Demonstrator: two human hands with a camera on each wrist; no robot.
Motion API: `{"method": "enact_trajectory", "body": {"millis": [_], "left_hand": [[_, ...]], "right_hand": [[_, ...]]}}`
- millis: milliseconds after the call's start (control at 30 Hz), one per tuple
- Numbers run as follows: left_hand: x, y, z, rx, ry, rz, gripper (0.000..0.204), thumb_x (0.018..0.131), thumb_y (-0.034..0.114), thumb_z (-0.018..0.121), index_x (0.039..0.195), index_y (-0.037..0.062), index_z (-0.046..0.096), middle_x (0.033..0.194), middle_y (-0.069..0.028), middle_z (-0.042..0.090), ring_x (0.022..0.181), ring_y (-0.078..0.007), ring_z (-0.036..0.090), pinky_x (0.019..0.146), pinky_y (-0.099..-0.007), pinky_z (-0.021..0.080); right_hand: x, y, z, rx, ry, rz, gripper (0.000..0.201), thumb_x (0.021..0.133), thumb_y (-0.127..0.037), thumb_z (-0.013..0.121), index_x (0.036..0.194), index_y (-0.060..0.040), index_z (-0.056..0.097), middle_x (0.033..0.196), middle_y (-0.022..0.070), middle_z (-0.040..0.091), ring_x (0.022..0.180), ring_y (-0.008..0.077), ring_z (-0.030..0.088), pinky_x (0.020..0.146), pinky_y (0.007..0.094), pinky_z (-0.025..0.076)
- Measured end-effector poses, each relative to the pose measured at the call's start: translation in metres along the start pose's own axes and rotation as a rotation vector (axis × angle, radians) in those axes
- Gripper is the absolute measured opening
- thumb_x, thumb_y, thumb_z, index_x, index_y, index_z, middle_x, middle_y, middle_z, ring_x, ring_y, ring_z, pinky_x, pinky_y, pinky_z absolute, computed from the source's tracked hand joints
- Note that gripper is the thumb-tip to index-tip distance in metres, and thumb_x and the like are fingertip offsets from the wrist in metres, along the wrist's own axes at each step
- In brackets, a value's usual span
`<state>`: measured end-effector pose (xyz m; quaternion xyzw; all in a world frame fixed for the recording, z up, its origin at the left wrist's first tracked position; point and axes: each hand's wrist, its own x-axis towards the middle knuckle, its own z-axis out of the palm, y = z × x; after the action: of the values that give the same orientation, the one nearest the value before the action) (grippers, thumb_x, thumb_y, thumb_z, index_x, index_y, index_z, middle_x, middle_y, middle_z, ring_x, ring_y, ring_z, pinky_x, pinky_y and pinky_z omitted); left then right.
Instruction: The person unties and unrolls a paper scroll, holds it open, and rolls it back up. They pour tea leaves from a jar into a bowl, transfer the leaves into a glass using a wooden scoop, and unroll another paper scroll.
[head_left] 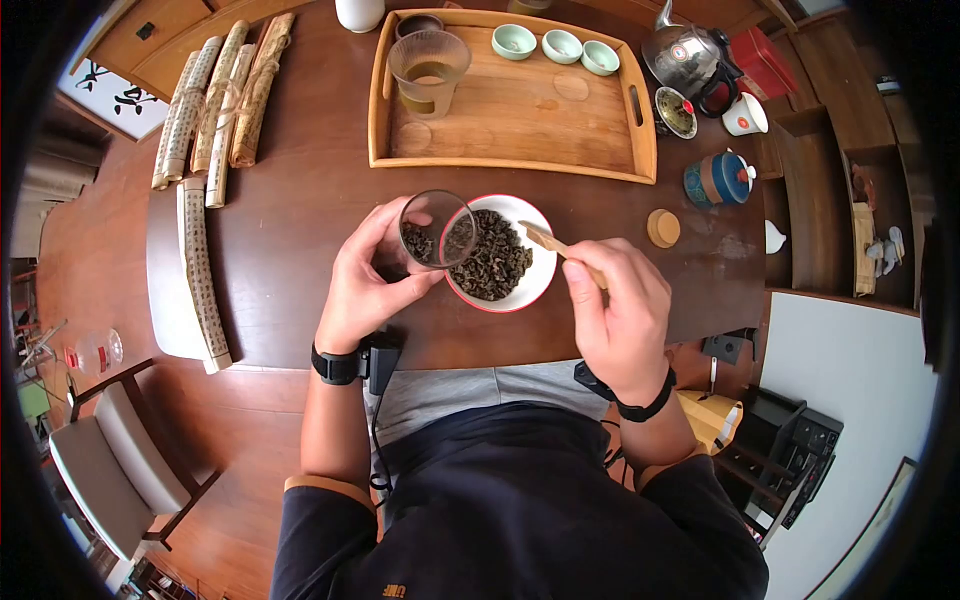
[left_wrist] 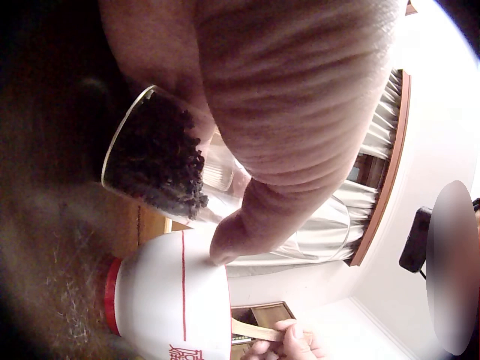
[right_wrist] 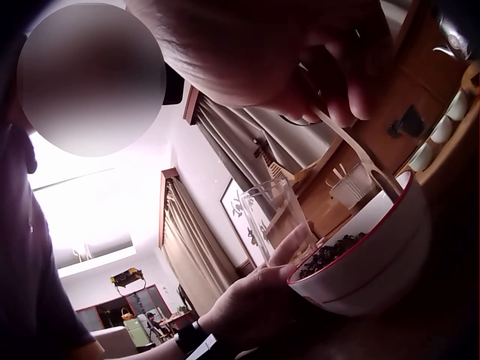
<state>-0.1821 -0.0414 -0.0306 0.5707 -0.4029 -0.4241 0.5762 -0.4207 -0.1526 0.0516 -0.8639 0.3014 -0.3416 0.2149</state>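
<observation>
My left hand (head_left: 365, 270) grips a clear glass (left_wrist: 124, 142) with dark dried tea leaves inside, close beside a white bowl (head_left: 540, 275) with a red rim. In the left wrist view the left thumb tip lies right at the bowl's outer wall. Rolled dark tea leaves (head_left: 490, 262) are heaped in the bowl, mostly on its left side. Between thumb and fingers my right hand (head_left: 625, 315) holds a slim wooden tea scoop (head_left: 545, 240). The scoop's tip is over the bowl's upper right, at the inner rim in the right wrist view.
Behind the bowl a wooden tray (head_left: 510, 162) carries a ribbed glass pitcher (head_left: 428, 75) and pale green cups (head_left: 514, 41). Bamboo scrolls (head_left: 205, 270) lie left. Toward the right are a round wooden lid (head_left: 663, 228), blue canister (head_left: 715, 180) and metal kettle (head_left: 685, 55).
</observation>
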Motion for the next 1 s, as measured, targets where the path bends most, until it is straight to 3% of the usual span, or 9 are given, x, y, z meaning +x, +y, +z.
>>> {"method": "enact_trajectory", "body": {"millis": [133, 200, 267, 333, 367, 600, 867, 933, 1000], "left_hand": [[0.0, -0.001, 0.0, 0.003, -0.002, -0.004, 0.068, 0.075, 0.002, 0.084, 0.137, -0.0008, 0.056, 0.122, -0.0047, 0.062, 0.116, -0.0147, 0.058, 0.103, -0.0305, 0.045], [0.0, -0.001, 0.0, -0.007, -0.001, -0.004, 0.068, 0.075, 0.002, 0.084, 0.137, -0.0008, 0.056, 0.122, -0.0047, 0.062, 0.116, -0.0146, 0.058, 0.103, -0.0304, 0.045], [-0.001, -0.002, 0.0, -0.021, 0.0, -0.005, 0.068, 0.075, 0.002, 0.084, 0.137, -0.0008, 0.056, 0.123, -0.0048, 0.062, 0.116, -0.0145, 0.058, 0.103, -0.0303, 0.045], [0.0, -0.002, 0.0, -0.012, 0.001, -0.007, 0.068, 0.075, 0.001, 0.084, 0.136, -0.0009, 0.056, 0.123, -0.0048, 0.062, 0.116, -0.0147, 0.058, 0.103, -0.0302, 0.045], [0.0, -0.001, 0.0, -0.012, 0.001, -0.008, 0.068, 0.075, 0.001, 0.084, 0.136, -0.0009, 0.056, 0.123, -0.0048, 0.062, 0.116, -0.0147, 0.058, 0.103, -0.0302, 0.045], [0.0, -0.002, 0.0, -0.001, 0.009, -0.008, 0.067, 0.074, 0.002, 0.084, 0.135, -0.001, 0.056, 0.123, -0.005, 0.062, 0.116, -0.0151, 0.058, 0.103, -0.0304, 0.044], [0.0, 0.001, 0.0, 0.036, 0.006, -0.002, 0.067, 0.074, 0.004, 0.084, 0.135, -0.0015, 0.056, 0.123, -0.0063, 0.063, 0.117, -0.0165, 0.058, 0.104, -0.0317, 0.044], [0.001, -0.002, -0.001, 0.037, -0.006, 0.036, 0.076, 0.072, -0.008, 0.08, 0.142, 0.0025, 0.054, 0.124, -0.0053, 0.06, 0.085, -0.0034, 0.059, 0.073, -0.0192, 0.05], [0.001, -0.003, -0.001, 0.032, -0.011, 0.034, 0.076, 0.072, -0.008, 0.08, 0.142, 0.0024, 0.054, 0.124, -0.0048, 0.06, 0.088, -0.0037, 0.059, 0.074, -0.0192, 0.049]], "right_hand": [[-0.003, 0.002, 0.006, -0.055, -0.065, 0.009, 0.008, 0.091, -0.006, 0.07, 0.098, -0.005, 0.066, 0.08, 0.0098, 0.064, 0.067, 0.0303, 0.06, 0.061, 0.0413, 0.046], [-0.005, 0.005, 0.01, 0.066, -0.01, 0.121, 0.007, 0.092, -0.005, 0.068, 0.098, -0.004, 0.065, 0.079, 0.0114, 0.064, 0.065, 0.0317, 0.061, 0.06, 0.0401, 0.047], [-0.008, 0.011, 0.011, 0.117, -0.003, 0.183, 0.006, 0.096, -0.007, 0.066, 0.099, -0.0022, 0.064, 0.078, 0.0113, 0.065, 0.063, 0.0256, 0.062, 0.059, 0.0356, 0.048], [-0.011, 0.018, 0.014, 0.307, 0.023, 0.393, 0.009, 0.1, -0.01, 0.064, 0.1, -0.0005, 0.064, 0.078, 0.0099, 0.067, 0.063, 0.0176, 0.062, 0.059, 0.0307, 0.049], [-0.013, 0.026, 0.015, 0.33, 0.023, 0.421, 0.014, 0.102, -0.014, 0.062, 0.102, 0.0001, 0.064, 0.079, 0.007, 0.067, 0.064, 0.0103, 0.059, 0.059, 0.0264, 0.049], [-0.02, 0.035, 0.021, 0.608, 0.105, 0.557, 0.018, 0.104, -0.016, 0.059, 0.104, 0.0014, 0.063, 0.081, 0.0056, 0.066, 0.064, 0.0079, 0.058, 0.06, 0.0229, 0.047], [-0.022, 0.042, 0.022, 0.706, 0.105, 0.615, 0.02, 0.105, -0.018, 0.058, 0.105, 0.0013, 0.064, 0.082, 0.0075, 0.067, 0.064, 0.0087, 0.059, 0.059, 0.0233, 0.048], [-0.023, 0.043, 0.022, 0.727, 0.106, 0.629, 0.02, 0.105, -0.018, 0.057, 0.105, 0.0012, 0.064, 0.082, 0.0076, 0.067, 0.064, 0.0088, 0.059, 0.059, 0.0232, 0.048], [-0.024, 0.046, 0.025, 0.775, 0.099, 0.661, 0.02, 0.106, -0.017, 0.057, 0.105, 0.0012, 0.064, 0.082, 0.0078, 0.068, 0.064, 0.009, 0.059, 0.059, 0.0228, 0.047]]}}
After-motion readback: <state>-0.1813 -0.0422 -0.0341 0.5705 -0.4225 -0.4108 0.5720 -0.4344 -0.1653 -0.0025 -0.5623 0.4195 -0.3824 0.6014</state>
